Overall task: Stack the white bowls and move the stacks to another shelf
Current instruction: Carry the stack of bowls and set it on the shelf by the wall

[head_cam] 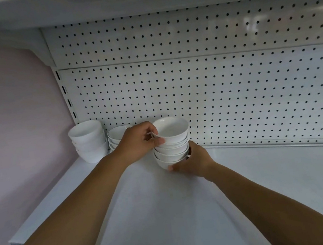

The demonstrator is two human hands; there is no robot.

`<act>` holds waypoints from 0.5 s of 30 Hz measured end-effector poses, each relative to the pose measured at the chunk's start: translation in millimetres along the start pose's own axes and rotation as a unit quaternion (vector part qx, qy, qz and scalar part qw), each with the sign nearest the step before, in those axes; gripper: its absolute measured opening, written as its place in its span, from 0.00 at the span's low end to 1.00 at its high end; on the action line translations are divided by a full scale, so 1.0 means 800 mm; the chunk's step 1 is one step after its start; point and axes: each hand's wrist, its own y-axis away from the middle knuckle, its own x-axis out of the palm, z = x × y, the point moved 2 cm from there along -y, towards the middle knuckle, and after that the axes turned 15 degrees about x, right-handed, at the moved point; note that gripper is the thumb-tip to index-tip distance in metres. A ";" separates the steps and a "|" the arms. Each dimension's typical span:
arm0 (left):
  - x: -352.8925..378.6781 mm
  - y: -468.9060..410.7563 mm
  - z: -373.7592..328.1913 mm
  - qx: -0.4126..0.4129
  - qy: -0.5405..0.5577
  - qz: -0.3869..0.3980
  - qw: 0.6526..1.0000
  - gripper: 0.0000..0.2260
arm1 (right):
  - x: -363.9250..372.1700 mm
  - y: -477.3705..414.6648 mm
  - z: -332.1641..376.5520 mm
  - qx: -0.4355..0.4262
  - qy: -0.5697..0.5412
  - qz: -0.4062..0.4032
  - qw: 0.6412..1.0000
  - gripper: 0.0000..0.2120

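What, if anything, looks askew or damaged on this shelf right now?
Nothing looks broken or spilled. The held stack leans slightly right toward its top bowl, which the left hand pinches at the rim; the right hand cups the base.

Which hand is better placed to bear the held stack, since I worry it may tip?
Right, probably: the right hand cups the bottom of the stack, under the load; the left hand only grips its top bowl, steadying.
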 end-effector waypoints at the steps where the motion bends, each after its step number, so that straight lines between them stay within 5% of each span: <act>1: -0.001 -0.002 0.003 -0.003 -0.001 -0.005 1.000 0.11 | 0.001 -0.005 0.001 0.002 0.001 0.002 1.000 0.24; 15: -0.017 -0.044 0.032 0.006 -0.061 0.022 0.998 0.10 | 0.023 -0.058 0.014 0.027 0.015 0.001 1.000 0.37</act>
